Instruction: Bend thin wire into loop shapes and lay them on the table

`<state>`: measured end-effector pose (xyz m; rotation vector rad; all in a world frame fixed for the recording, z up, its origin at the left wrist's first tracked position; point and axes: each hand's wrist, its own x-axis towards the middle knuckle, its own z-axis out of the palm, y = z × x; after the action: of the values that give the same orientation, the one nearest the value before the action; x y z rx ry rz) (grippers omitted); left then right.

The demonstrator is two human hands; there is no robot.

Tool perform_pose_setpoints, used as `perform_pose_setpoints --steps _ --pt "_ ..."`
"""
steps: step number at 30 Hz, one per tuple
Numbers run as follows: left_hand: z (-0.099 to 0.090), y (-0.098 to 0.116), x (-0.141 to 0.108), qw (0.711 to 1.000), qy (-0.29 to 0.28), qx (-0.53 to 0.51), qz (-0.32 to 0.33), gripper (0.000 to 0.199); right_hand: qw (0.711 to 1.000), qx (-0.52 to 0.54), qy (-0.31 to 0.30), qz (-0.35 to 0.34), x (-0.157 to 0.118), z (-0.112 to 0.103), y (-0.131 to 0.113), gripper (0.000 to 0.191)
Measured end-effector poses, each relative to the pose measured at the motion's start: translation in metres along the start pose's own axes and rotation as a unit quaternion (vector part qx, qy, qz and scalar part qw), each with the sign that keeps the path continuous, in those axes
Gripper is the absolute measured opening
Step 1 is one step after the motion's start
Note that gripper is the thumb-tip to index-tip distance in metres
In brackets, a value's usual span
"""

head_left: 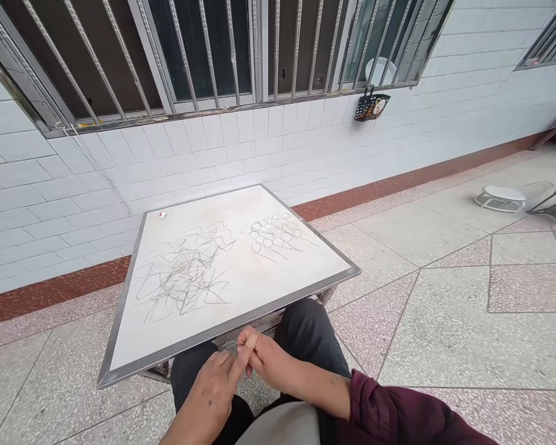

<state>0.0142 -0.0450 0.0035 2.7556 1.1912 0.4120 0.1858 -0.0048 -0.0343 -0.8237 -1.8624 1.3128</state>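
Note:
Just in front of the table's near edge, my left hand (pixel 213 384) and my right hand (pixel 269 361) meet above my lap. Their fingers are closed and pressed together around a thin wire (pixel 230 343), and a curved length of it shows beyond the left fingers. The part between the fingertips is hidden. A pale wrapping (pixel 251 340) shows at the fingertips where the hands touch. On the white table (pixel 254 287), a tangled heap of thin dark wires (pixel 185 275) lies to the left. Several wires with looped ends (pixel 278 233) lie to the right.
A small white and red object (pixel 162 216) sits at the table's far left corner. Behind the table is a white tiled wall (pixel 241 148) with barred windows. A black dotted basket (pixel 371 105) hangs from the bars. Farther right, a white stool (pixel 500 198) stands on the floor.

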Motion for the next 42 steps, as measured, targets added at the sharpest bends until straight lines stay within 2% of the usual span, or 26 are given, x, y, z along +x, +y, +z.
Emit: perform_pose_setpoints --steps 3,6,9,13,18,22,26,31,36,42 --pt "0.000 -0.005 0.003 1.000 0.004 -0.002 -0.015 0.075 0.996 -0.066 -0.035 -0.041 -0.001 -0.013 -0.007 0.007" --pt "-0.004 -0.009 0.008 0.999 -0.001 -0.050 -0.023 0.073 0.989 -0.128 -0.033 -0.070 -0.002 -0.022 -0.008 0.008" --pt "-0.005 -0.014 0.018 0.996 -0.009 -0.077 -0.046 0.074 0.987 -0.139 0.009 -0.083 -0.001 -0.023 0.001 0.006" --pt "0.009 -0.024 0.038 0.999 -0.005 -0.032 -0.039 0.079 0.984 -0.137 0.098 -0.059 0.003 -0.018 0.022 0.009" --pt "0.026 -0.029 0.067 0.996 0.048 0.073 0.004 0.077 0.973 -0.131 0.192 -0.002 0.009 -0.018 0.047 0.010" --pt "0.029 -0.024 0.073 0.993 0.105 0.055 -0.026 0.063 0.963 -0.133 0.230 0.045 0.016 -0.032 0.064 0.011" --pt "0.041 -0.030 0.052 0.989 0.134 -0.023 -0.062 0.050 0.943 -0.194 0.261 0.069 0.032 -0.059 0.078 0.014" --pt "0.074 -0.059 0.002 0.984 0.150 -0.018 -0.089 0.043 0.923 -0.266 0.258 0.100 0.064 -0.086 0.094 0.013" --pt "0.096 -0.083 -0.039 0.976 0.164 0.001 -0.145 0.036 0.907 -0.324 0.238 0.128 0.094 -0.097 0.103 0.014" --pt "0.114 -0.088 -0.055 0.969 0.174 0.011 -0.173 0.033 0.902 -0.331 0.239 0.139 0.124 -0.107 0.110 0.013"
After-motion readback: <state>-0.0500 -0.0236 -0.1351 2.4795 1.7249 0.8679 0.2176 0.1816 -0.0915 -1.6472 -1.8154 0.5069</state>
